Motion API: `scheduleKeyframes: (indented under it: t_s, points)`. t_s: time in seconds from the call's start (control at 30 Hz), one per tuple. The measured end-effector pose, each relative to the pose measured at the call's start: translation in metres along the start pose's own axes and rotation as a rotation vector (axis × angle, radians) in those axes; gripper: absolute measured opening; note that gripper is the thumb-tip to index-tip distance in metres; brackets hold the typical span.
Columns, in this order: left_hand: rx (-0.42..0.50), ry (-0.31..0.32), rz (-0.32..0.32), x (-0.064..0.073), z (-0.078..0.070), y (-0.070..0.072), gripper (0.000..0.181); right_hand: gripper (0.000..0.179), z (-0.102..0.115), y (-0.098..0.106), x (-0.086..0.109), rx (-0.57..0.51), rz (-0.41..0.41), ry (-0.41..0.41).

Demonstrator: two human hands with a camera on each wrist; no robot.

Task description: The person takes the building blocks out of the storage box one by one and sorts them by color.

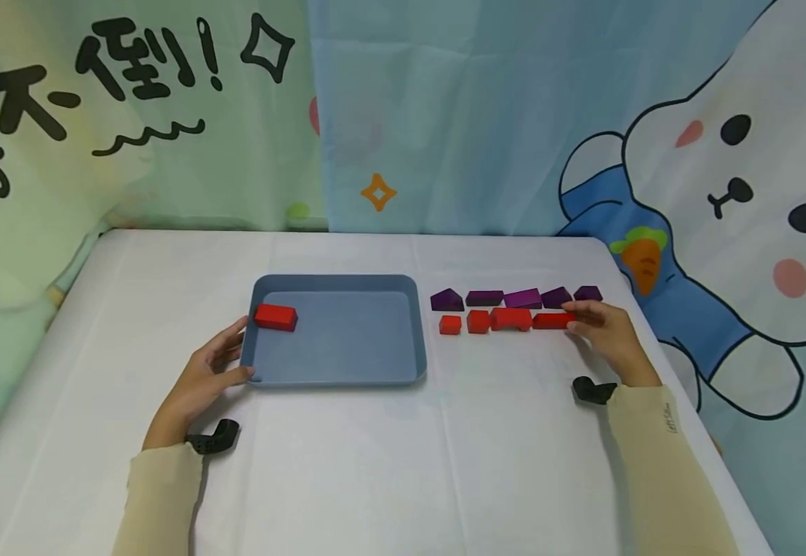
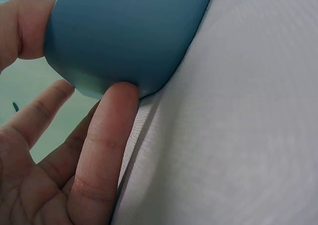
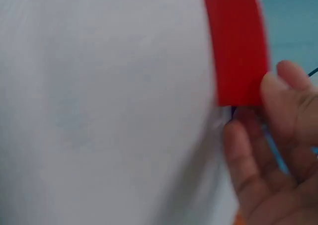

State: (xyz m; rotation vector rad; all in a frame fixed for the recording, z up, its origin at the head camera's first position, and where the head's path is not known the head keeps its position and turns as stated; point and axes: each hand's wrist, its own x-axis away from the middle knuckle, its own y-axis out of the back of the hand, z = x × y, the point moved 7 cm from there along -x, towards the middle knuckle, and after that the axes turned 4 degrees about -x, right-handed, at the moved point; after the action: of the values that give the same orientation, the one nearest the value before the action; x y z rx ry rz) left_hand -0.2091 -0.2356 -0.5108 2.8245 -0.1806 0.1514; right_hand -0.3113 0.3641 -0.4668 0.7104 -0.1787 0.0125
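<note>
My left hand point(image 1: 198, 382) holds the left side of a blue-grey tray point(image 1: 347, 382), thumb at its near corner and a finger farther up the rim. The left wrist view shows these fingertips against the tray's outer wall point(image 2: 124, 41). Inside the tray, near its left side, lies one red block point(image 1: 275, 316). To the right of the tray, my right hand point(image 1: 607, 332) pinches the right end of a long red block point(image 1: 550, 321) between thumb and fingers. That red block point(image 3: 237, 46) shows its flat face in the right wrist view.
Left of the held block stand a small red block point(image 1: 450, 325), another red block point(image 1: 478, 321) and a red arch block point(image 1: 510, 319). Behind them runs a row of several purple blocks point(image 1: 484, 298). A white cloth point(image 1: 375, 463) covers the table; printed curtains point(image 1: 445, 116) hang behind it.
</note>
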Motion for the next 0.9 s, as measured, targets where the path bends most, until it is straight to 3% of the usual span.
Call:
scheduleKeyframes:
  t_s: [0.17,0.33,0.6,0.9]
  points:
    - [-0.001,0.014,0.000,0.000,0.000,0.003,0.087,0.042,0.026,0.003,0.010,0.071,-0.080,-0.006]
    - [0.014,0.016,-0.001,-0.002,0.001,0.002,0.087,0.036,0.067,-0.009,0.024,0.049,-0.166,0.095]
    - [0.030,0.000,-0.003,-0.007,0.002,0.002,0.086,0.033,0.126,-0.058,0.044,-0.122,-0.111,0.241]
    - [0.026,-0.003,-0.011,-0.008,0.005,0.004,0.085,0.036,0.168,-0.126,0.042,-0.347,0.009,0.243]
